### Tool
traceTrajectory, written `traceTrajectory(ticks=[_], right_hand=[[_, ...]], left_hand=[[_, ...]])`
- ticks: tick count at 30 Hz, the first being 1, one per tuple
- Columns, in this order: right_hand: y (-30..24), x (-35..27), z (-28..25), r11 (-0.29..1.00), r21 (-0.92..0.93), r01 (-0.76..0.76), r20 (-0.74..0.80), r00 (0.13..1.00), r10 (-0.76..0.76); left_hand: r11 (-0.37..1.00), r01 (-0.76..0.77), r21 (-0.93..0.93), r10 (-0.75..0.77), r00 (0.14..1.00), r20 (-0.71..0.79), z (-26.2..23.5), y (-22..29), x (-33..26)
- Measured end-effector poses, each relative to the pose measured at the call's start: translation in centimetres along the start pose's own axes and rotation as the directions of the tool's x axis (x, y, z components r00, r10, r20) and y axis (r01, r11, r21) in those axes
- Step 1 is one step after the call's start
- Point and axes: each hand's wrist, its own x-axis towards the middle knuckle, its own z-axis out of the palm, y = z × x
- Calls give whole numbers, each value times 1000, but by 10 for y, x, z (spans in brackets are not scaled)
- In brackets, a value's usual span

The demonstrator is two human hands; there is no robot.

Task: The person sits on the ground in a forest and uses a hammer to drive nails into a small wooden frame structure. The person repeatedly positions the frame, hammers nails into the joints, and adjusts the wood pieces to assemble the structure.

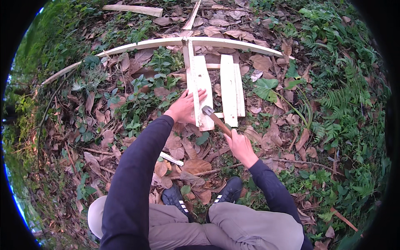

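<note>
My right hand (241, 146) is closed around the wooden handle of a hammer (221, 123). The hammer's metal head is over the lower part of a pale wooden plank (204, 79), by its edge; I cannot tell whether it touches. My left hand (187, 106) lies with fingers stretched out across that plank and the narrow strip along its left side. To the right, a second pale plank (228, 91) lies roughly parallel, a slimmer piece along its right edge. Short crosspieces (213, 66) bridge the gap between the planks.
A long pale wooden strip (141, 44) crosses the ground beyond the planks. Loose wood pieces (133, 9) lie at the far side, and a small offcut (171, 158) is near my shoes (228, 191). Dry leaves, low plants and ferns (337, 104) surround everything.
</note>
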Motion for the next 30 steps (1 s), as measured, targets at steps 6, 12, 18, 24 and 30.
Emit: traceTrajectory(ticks=[6, 12, 18, 24, 30], right_hand=[[-8, -20, 2, 955, 235, 180, -409, 910, -71], [-15, -1, -21, 990, 115, 75, -96, 993, -64], [12, -10, 12, 995, 100, 18, -119, 993, -6], [-15, -13, -15, 973, 182, 139, -309, 948, -78], [6, -3, 14, 999, 20, -46, -9, 999, 46]], left_hand=[[999, -30, -18, 30, 999, -32, -6, -1, 7], [1000, 5, 0, -5, 1000, -16, -2, -8, -4], [999, -34, 17, 34, 999, -37, -5, -2, 9], [998, 42, -38, -41, 999, 35, -3, -2, -4], [1000, 13, 26, -14, 999, 41, -6, 8, 4]])
